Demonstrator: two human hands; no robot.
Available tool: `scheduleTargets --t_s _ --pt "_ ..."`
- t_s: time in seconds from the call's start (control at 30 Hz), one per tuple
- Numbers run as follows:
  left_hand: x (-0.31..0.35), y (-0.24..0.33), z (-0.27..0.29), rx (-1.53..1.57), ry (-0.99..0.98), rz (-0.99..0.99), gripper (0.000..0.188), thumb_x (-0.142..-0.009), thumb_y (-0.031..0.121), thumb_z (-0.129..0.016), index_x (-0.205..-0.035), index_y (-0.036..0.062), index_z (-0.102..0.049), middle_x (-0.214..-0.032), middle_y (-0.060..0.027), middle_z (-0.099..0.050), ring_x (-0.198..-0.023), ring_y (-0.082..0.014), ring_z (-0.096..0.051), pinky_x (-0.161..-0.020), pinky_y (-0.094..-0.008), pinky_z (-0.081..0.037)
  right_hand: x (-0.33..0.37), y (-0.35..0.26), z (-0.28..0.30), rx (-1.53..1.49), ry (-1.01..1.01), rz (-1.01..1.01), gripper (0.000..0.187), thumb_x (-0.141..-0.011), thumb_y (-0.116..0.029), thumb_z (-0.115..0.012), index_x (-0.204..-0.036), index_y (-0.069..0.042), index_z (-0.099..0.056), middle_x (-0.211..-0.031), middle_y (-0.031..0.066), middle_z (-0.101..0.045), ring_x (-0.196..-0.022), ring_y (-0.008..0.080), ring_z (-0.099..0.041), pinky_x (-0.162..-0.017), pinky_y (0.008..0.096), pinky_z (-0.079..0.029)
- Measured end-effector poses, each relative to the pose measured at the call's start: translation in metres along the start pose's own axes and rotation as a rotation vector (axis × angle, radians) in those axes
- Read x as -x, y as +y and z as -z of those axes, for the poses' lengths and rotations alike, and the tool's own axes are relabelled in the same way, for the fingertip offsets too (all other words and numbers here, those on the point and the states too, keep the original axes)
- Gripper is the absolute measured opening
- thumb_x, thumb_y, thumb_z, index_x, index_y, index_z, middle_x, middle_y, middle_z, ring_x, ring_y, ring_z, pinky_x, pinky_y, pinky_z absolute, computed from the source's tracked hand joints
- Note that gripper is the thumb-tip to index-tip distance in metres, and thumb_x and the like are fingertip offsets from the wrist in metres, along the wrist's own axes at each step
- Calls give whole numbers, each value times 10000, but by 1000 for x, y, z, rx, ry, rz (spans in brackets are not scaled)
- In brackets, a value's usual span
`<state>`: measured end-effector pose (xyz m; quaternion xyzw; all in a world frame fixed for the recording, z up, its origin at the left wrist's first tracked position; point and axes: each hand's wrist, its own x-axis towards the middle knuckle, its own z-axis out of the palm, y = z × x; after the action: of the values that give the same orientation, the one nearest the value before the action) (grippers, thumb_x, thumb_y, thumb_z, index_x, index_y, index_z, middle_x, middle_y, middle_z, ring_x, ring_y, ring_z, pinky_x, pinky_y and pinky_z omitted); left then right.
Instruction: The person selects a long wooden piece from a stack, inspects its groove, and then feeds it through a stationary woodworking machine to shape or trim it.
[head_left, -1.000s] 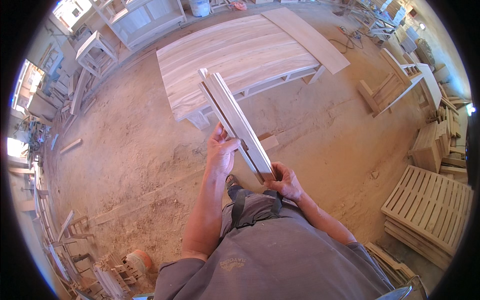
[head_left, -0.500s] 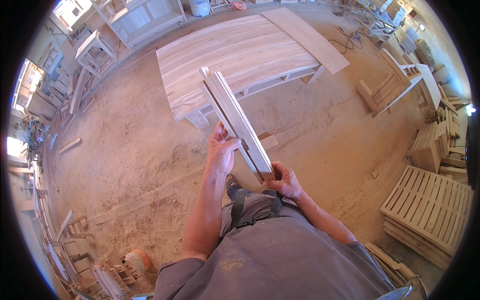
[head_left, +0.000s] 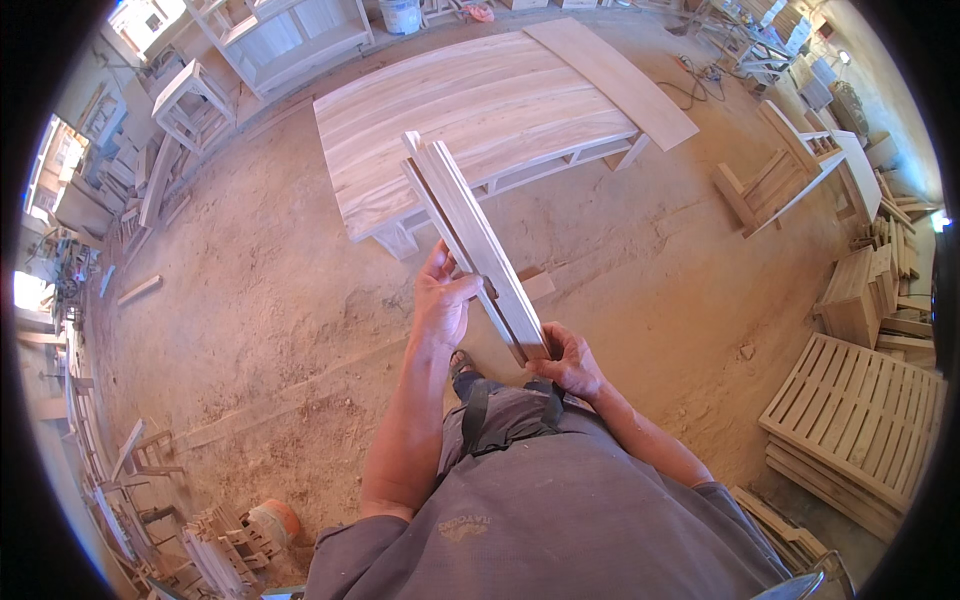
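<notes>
1. The left hand [head_left: 442, 300] grips the boards [head_left: 475, 240] partway along their length. Its fingers are wrapped around the left edge and the thumb is pressed onto the top face. This grip appears to carry most of the weight and set the angle.
2. The right hand [head_left: 568, 362] cups the near end of the boards. Its fingers are curled shut under and around that end, which likely stops the boards from sliding toward the body.
3. The boards are two or three long, narrow pieces held together as one bundle. They run from the right fingers, past the left fingers, and up and away from the person.
4. The far end of the boards overlaps the tabletop [head_left: 520, 95] in this view. Whether it rests there or hangs in front of it cannot be told.
5. Below both hands lies a dusty floor [head_left: 260, 300]. Slatted panels [head_left: 850, 420] are stacked well apart to the right of the right fingers.
</notes>
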<state>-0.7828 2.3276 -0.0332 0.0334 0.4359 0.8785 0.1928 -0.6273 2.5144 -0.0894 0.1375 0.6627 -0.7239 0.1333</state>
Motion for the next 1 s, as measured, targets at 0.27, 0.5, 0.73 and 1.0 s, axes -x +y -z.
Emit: scheduleTargets --t_s 0.27,0.5,0.73,1.0 --pt "0 4 -5 -26 16 17 653 -737 -157 -552 -1364 28 -537 -1101 -75 -682 -889 -207 -693 -679 -364 -583 -3 7 2 -7 -11 -2 571 -756 -118 -817 -1259 5 -575 -1084 43 -654 -1002 115 -606 -922 282 -491" --pt "3 6 -10 -74 33 -6 653 -733 -151 -558 -1357 38 -538 -1079 -58 -682 -897 -209 -688 -729 -386 -597 -7 12 2 -94 -65 6 602 -766 -110 -834 -1289 -4 -555 -1113 38 -643 -1022 117 -604 -935 284 -486" --pt "4 0 -13 -158 40 -44 644 -733 -147 -558 -1352 33 -545 -1142 -76 -668 -982 -200 -680 -877 -383 -577 -1 -4 5 -113 -111 16 558 -801 -45 -776 -1309 -13 -548 -1125 45 -667 -1064 126 -622 -965 304 -491" --pt "3 -11 -33 -129 5 -41 625 -723 -172 -551 -1313 31 -574 -1130 -63 -673 -999 -176 -662 -853 -321 -539 8 -11 24 -217 -148 -18 566 -812 39 -765 -1320 3 -518 -1143 62 -657 -1082 138 -623 -974 309 -498"
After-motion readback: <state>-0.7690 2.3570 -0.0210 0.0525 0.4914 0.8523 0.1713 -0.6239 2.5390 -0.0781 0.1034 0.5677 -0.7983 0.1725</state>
